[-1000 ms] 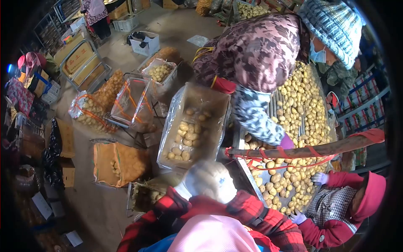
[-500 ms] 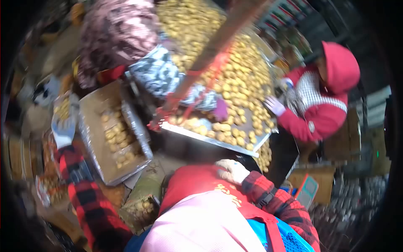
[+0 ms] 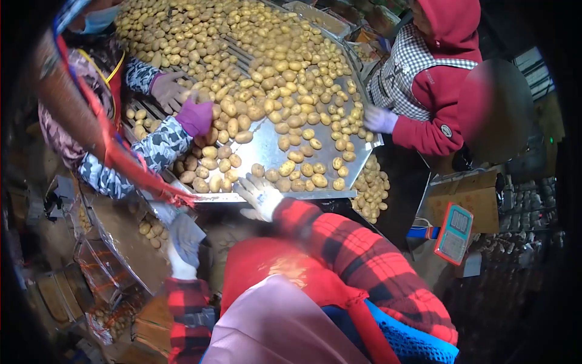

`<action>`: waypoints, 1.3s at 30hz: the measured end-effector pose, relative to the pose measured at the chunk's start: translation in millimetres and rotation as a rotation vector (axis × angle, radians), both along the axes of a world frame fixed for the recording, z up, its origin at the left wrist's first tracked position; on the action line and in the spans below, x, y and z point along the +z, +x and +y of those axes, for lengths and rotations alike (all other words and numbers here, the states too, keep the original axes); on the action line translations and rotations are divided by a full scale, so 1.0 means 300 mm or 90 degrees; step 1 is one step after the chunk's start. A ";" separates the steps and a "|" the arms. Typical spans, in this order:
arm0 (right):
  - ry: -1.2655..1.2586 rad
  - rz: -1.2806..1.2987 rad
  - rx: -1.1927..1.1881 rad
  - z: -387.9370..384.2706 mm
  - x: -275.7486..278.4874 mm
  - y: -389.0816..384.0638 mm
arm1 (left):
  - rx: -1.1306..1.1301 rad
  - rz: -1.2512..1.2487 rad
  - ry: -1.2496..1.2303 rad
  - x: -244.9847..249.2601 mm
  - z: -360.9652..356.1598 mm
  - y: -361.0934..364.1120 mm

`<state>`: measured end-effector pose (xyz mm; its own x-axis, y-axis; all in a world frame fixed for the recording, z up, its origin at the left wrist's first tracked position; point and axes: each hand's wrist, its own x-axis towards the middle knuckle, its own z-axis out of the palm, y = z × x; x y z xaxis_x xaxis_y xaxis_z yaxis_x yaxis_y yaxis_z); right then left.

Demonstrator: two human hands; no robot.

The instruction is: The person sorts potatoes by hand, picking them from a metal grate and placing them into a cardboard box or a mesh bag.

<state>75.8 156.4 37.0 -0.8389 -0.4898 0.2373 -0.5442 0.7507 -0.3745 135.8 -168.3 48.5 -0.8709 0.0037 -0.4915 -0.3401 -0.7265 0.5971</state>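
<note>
Your right hand (image 3: 257, 195) (white glove) lies with fingers spread on the tray's (image 3: 267, 148) front lip, right beside the nearest potatoes (image 3: 290, 167). Your left hand (image 3: 182, 239) hangs low by the lined box (image 3: 118, 221), too blurry to tell its grip. A co-worker's purple glove (image 3: 195, 116) is in the pile.

Potatoes (image 3: 285, 67) are yellow-tan, the tray (image 3: 267, 148) silvery, the right hand (image 3: 259, 195) white-gloved, its sleeve (image 3: 345, 249) red-black plaid.

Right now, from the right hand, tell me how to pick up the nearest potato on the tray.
Take the potato across its narrow middle, thumb and fingers on opposite sides, coming from the near edge of the tray, where the right hand is. It is oval and lies loose on bare metal, with gaps beside it, so fingers should fit.
</note>
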 end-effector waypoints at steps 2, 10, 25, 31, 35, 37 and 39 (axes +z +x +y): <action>0.002 -0.099 0.027 0.107 0.069 0.009 | -0.032 -0.045 -0.051 0.107 0.099 0.023; 0.031 -0.006 -0.345 0.447 0.057 -0.373 | -0.130 -0.149 -0.087 0.097 0.231 0.122; 0.109 -0.127 -0.005 0.489 0.039 -0.165 | -0.263 -0.068 -0.305 0.104 0.587 -0.209; 0.015 0.061 -0.156 0.378 0.003 -0.559 | -0.288 -0.112 -0.386 0.038 0.614 -0.238; 0.005 -0.092 -0.054 0.304 -0.088 -0.433 | -0.228 -0.080 -0.314 0.033 0.618 -0.218; -0.106 -0.108 -0.022 0.355 -0.219 -0.453 | -0.223 -0.094 -0.297 0.020 0.613 -0.201; -0.155 -0.201 -0.057 0.382 0.044 -0.577 | -0.257 -0.083 -0.323 0.031 0.597 -0.208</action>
<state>-97.3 271.0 50.1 -0.9261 -0.3723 0.0609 -0.3099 0.6588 -0.6855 73.3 10.9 57.7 -0.7830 0.0573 -0.6194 -0.6193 -0.1655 0.7675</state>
